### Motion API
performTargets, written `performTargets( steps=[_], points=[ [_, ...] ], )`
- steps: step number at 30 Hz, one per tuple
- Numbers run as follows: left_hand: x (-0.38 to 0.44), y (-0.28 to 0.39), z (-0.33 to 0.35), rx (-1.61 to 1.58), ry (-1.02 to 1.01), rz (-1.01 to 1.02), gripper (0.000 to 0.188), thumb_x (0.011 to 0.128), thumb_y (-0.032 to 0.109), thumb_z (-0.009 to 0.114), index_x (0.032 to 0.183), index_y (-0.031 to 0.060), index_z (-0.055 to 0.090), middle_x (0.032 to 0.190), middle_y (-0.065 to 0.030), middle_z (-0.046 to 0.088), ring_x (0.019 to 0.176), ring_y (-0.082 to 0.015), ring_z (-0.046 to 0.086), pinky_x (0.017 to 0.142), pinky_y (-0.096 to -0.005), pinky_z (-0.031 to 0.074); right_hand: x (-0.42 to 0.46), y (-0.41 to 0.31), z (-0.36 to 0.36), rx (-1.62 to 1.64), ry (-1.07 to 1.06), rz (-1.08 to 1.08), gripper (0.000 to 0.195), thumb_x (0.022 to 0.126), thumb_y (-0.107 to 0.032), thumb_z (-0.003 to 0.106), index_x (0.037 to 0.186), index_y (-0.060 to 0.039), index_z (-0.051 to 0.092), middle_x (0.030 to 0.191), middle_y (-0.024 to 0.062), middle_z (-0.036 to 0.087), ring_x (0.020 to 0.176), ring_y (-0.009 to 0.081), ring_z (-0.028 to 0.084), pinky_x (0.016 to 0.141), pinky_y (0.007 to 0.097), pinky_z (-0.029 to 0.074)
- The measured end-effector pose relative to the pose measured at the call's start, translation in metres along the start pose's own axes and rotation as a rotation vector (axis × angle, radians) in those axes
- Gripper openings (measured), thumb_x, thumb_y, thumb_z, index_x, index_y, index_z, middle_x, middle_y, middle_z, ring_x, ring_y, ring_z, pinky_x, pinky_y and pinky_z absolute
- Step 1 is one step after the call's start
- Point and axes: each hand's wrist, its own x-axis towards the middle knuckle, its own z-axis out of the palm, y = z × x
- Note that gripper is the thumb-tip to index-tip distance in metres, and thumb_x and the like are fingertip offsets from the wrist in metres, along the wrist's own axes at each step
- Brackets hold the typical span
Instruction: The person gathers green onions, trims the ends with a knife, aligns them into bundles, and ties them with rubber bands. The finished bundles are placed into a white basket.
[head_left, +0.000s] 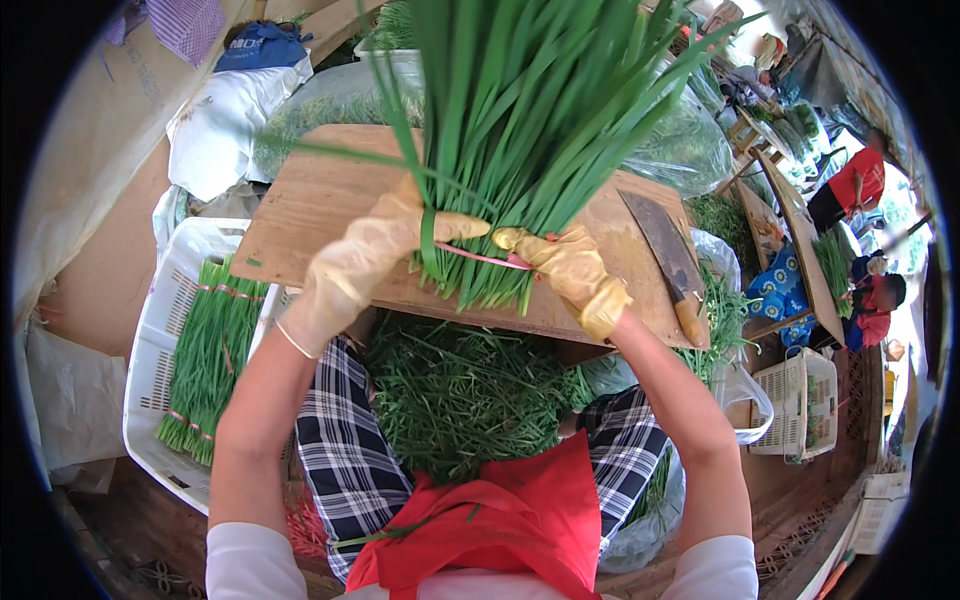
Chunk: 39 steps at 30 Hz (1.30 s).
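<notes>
A large bunch of garlic chives (495, 142) stands over the wooden board (322, 172), cut ends towards me and long leaves rising past the top of the view. My left hand (375, 240), in a pale glove, grips its left side low down, one finger laid across the stems. From the right, my gloved right hand (570, 270) closes round the same bunch. A pink tie (480, 257) runs across the stems between the hands, its right end at my right fingers. Where it passes behind the bunch is hidden. On the board's right lies a cleaver (664, 255) with a wooden handle.
Left of the board, a white plastic crate (139, 405) holds chives bundled with pink ties. Loose green trimmings (480, 390) are heaped between my knees. Clear plastic bags (675, 142) of greens lie behind the board. Two people (855, 180) are farther right, near another crate (795, 405).
</notes>
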Motion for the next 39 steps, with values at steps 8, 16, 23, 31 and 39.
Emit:
performTargets(
  steps=[8,16,23,31,39],
  points=[
    [0.046,0.013,-0.005,0.254,-0.187,-0.151,0.076,0.078,0.032,0.081,0.139,0.0014,0.048,0.116,-0.0113,0.065,0.096,-0.0184,0.063,0.086,-0.0329,0.052,-0.051,0.000,-0.001,-0.005,-0.158,0.410,0.061,0.091,-0.066,0.053,0.100,-0.0072,0.066,0.074,0.0096,0.065,0.047,0.0102,0.042,0.045,0.0254,0.035],
    [-0.044,-0.073,0.043,1.050,0.242,0.465,0.085,0.083,0.048,0.068,0.149,0.0080,0.034,0.149,-0.0176,0.041,0.141,-0.0339,0.034,0.114,-0.0469,0.029,-0.097,0.069,-0.015,0.165,-0.420,0.548,0.056,0.097,-0.057,0.048,0.101,-0.0039,0.066,0.076,0.0012,0.061,0.054,0.0052,0.040,0.053,0.0200,0.036],
    [-0.051,-0.087,0.022,1.290,0.330,0.532,0.090,0.069,0.023,0.082,0.147,0.0155,0.038,0.144,-0.0097,0.045,0.134,-0.0318,0.041,0.112,-0.0527,0.029,-0.044,-0.001,0.027,0.351,-0.135,0.133,0.036,0.095,-0.045,0.058,0.088,-0.0099,0.063,0.064,-0.0077,0.044,0.053,0.0038,0.032,0.047,0.0219,0.027],
    [-0.055,-0.034,-0.018,-0.065,0.142,0.093,0.059,0.088,0.024,0.073,0.140,0.0079,0.050,0.124,-0.0064,0.063,0.113,-0.0150,0.059,0.095,-0.0289,0.049,0.033,-0.045,0.057,0.533,-0.184,0.050,0.044,0.103,-0.038,0.048,0.085,-0.0005,0.063,0.057,-0.0081,0.035,0.051,0.0054,0.029,0.052,0.0222,0.029],
    [-0.042,-0.061,-0.013,-0.101,0.321,0.217,0.036,0.099,0.025,0.057,0.124,-0.0002,0.061,0.110,-0.0060,0.067,0.099,-0.0110,0.062,0.089,-0.0255,0.049,0.039,-0.012,0.039,0.536,-0.228,0.108,0.040,0.104,-0.033,0.048,0.099,0.0028,0.065,0.068,-0.0056,0.046,0.057,0.0060,0.035,0.054,0.0214,0.031]
  ],
)
